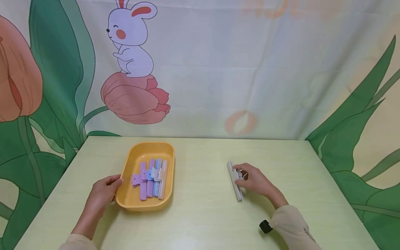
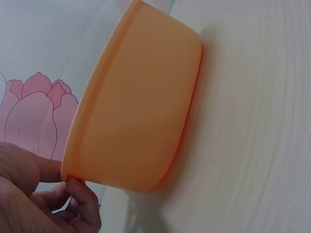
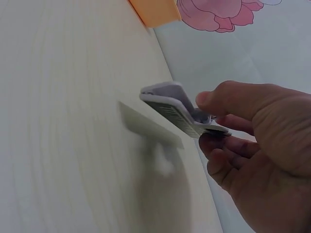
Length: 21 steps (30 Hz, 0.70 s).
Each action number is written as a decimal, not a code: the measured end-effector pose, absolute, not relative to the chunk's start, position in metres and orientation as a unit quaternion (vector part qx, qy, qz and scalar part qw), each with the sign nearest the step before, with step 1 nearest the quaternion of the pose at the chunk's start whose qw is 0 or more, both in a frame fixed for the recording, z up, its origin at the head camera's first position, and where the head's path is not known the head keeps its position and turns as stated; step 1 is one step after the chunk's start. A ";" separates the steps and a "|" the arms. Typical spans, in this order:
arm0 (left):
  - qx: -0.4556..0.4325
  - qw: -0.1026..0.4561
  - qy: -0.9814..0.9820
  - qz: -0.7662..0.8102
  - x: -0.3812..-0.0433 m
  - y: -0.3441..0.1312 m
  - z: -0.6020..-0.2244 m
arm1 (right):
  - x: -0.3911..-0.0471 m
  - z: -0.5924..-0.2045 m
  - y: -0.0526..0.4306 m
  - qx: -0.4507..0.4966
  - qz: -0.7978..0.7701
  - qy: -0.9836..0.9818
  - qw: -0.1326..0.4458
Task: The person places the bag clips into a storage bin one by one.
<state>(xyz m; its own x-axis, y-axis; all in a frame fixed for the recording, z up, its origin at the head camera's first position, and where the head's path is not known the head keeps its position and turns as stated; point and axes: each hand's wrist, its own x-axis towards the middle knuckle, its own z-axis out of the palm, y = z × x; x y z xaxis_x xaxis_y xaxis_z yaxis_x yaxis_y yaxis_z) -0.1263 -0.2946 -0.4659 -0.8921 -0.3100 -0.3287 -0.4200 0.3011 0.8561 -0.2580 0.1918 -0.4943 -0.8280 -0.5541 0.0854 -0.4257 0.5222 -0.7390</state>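
My left hand (image 1: 104, 191) pinches the left rim of a yellow plastic basin (image 1: 126, 198); the left wrist view shows the thumb and fingers at the rim of the basin (image 2: 136, 97). Inside lie two purple clips (image 1: 143, 189), a blue clip (image 1: 157, 187) and a pale pinkish clip (image 1: 163, 178), side by side. Over the right half of the table, my right hand (image 1: 254, 180) holds a grey-white long-jawed clip (image 1: 234, 182) by its handles. In the right wrist view this clip (image 3: 170, 109) is off the table, its shadow below it.
The pale wood-grain table (image 1: 200, 194) carries the basin at left. Behind it hangs a cloth backdrop (image 1: 206, 69) printed with a rabbit and tulips. A black round object (image 1: 266, 226) sits at the right sleeve's cuff.
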 end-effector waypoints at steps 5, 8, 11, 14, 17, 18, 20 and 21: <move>-0.227 0.052 0.805 0.546 -0.127 -0.295 -0.466 | -0.256 -0.491 0.190 -0.279 -0.405 0.869 0.053; -0.227 0.053 0.805 0.545 -0.127 -0.294 -0.466 | -0.256 -0.488 0.188 -0.287 -0.409 0.865 0.031; -0.228 0.052 0.806 0.544 -0.127 -0.294 -0.465 | -0.256 -0.483 0.187 -0.301 -0.414 0.859 0.005; -0.227 0.051 0.807 0.542 -0.127 -0.294 -0.465 | -0.255 -0.477 0.185 -0.307 -0.419 0.854 -0.018; -0.228 0.051 0.808 0.541 -0.127 -0.295 -0.466 | -0.254 -0.470 0.184 -0.314 -0.421 0.850 -0.033; -0.227 0.051 0.808 0.541 -0.127 -0.295 -0.466 | -0.253 -0.467 0.184 -0.315 -0.423 0.849 -0.035; -0.225 0.049 0.808 0.543 -0.127 -0.295 -0.466 | -0.252 -0.462 0.183 -0.319 -0.427 0.845 -0.038; -0.225 0.049 0.807 0.544 -0.127 -0.295 -0.466 | -0.251 -0.459 0.183 -0.319 -0.428 0.845 -0.038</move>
<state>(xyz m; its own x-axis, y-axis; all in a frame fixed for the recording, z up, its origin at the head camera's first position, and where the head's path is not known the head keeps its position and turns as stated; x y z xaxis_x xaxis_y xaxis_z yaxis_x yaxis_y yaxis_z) -0.1271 -0.2952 -0.4657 -0.8939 -0.3097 -0.3240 -0.4166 0.3077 0.8554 -0.2511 0.1834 -0.4593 -0.7936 -0.5059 0.3381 -0.5716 0.4294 -0.6992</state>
